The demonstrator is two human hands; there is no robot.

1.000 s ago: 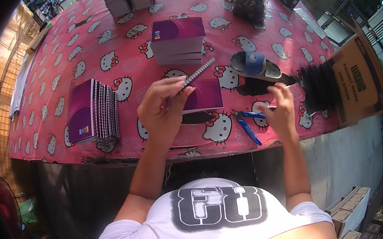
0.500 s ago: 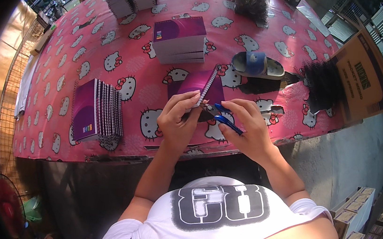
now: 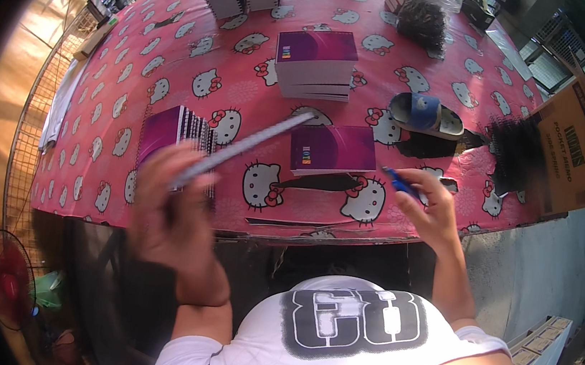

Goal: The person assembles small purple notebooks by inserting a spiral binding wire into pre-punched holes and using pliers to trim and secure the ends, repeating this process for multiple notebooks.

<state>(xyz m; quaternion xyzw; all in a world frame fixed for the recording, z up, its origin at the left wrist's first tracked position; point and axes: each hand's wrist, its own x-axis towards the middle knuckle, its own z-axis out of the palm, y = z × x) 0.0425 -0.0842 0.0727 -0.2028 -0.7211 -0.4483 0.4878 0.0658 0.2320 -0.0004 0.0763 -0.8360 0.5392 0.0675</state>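
One held notebook point(image 3: 254, 140), coils point(image 3: 516, 154) against carton point(image 3: 576, 146)

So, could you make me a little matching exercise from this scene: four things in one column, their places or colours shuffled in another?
1. Raised notebook
2. Sandal
3. Fan
4. Blue-handled tool

A. Red, at the picture's lower left
B. In the right hand
C. In the left hand
D. Resting on the pink table

Pairs: 1-C, 2-D, 3-A, 4-B
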